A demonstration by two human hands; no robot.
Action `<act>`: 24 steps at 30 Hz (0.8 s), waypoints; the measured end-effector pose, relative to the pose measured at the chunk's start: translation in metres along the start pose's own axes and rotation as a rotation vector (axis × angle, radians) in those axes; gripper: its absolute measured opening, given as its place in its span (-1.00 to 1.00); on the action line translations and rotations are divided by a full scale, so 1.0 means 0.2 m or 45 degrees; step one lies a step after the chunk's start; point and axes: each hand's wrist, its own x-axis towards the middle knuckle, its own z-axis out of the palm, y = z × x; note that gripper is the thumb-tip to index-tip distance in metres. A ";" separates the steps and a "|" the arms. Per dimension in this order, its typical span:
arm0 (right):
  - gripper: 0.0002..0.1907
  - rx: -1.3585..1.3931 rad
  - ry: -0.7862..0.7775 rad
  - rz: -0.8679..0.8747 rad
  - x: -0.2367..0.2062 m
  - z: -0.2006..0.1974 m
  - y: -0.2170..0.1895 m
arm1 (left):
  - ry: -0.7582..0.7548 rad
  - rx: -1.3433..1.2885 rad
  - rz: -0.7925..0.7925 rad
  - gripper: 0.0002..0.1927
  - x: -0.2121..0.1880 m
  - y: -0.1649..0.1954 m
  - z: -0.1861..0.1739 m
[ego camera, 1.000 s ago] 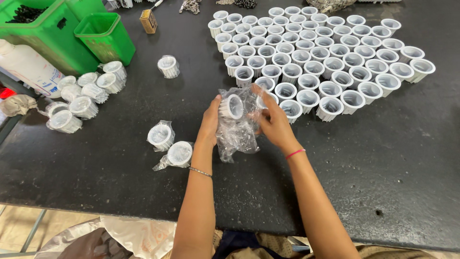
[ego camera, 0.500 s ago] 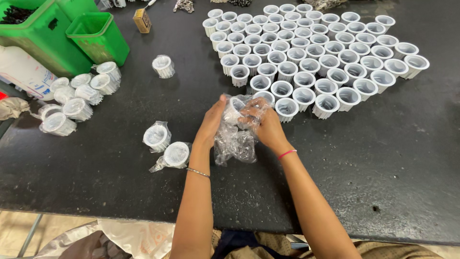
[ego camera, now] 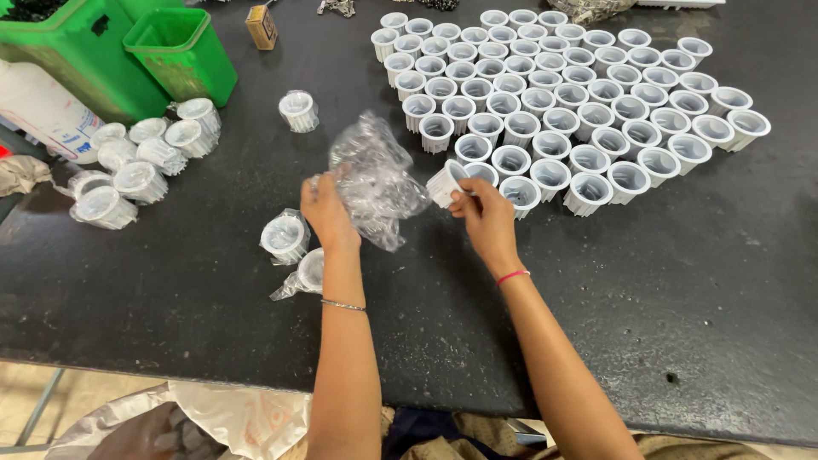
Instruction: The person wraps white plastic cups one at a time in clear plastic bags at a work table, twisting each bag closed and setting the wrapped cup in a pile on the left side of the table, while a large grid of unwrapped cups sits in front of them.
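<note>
While wrapped white ribbed cups (ego camera: 141,158) lie grouped at the far left by the green bins (ego camera: 179,53), the left hand (ego camera: 326,213) pinches a crumpled clear plastic wrapper (ego camera: 375,179) above the black table (ego camera: 665,281). Just beside it, the right hand (ego camera: 487,220) grips one bare white ribbed cup (ego camera: 446,182), tilted, near the rows of unwrapped cups (ego camera: 579,94).

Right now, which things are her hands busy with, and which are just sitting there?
Busy with: left hand holds clear plastic wrapper; right hand holds white ribbed cup, beside rows of unwrapped cups.

Just sitting: green bins, small brown box, white bottle.
</note>
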 end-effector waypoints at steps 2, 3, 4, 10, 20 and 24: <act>-0.84 -0.067 -0.046 -0.100 -0.03 0.02 -0.01 | 0.010 -0.155 0.039 -0.90 -0.01 0.03 0.01; -0.84 -0.099 -0.071 -0.153 -0.04 0.04 -0.01 | 0.016 -0.233 0.062 -0.87 -0.02 0.05 0.01; -0.84 -0.230 -0.101 -0.196 -0.04 0.06 -0.01 | 0.024 -0.219 0.073 -0.88 -0.01 0.06 0.02; -0.80 -0.712 -0.217 -0.330 0.06 0.16 0.06 | 0.009 -0.178 0.123 -0.83 -0.03 0.05 0.04; -0.64 -0.439 0.114 -0.340 0.22 0.08 -0.11 | -0.042 0.796 0.419 -0.50 -0.16 0.07 0.17; -0.70 -0.383 0.123 -0.490 0.21 0.10 -0.40 | -0.264 1.139 0.283 -0.35 -0.21 -0.09 0.23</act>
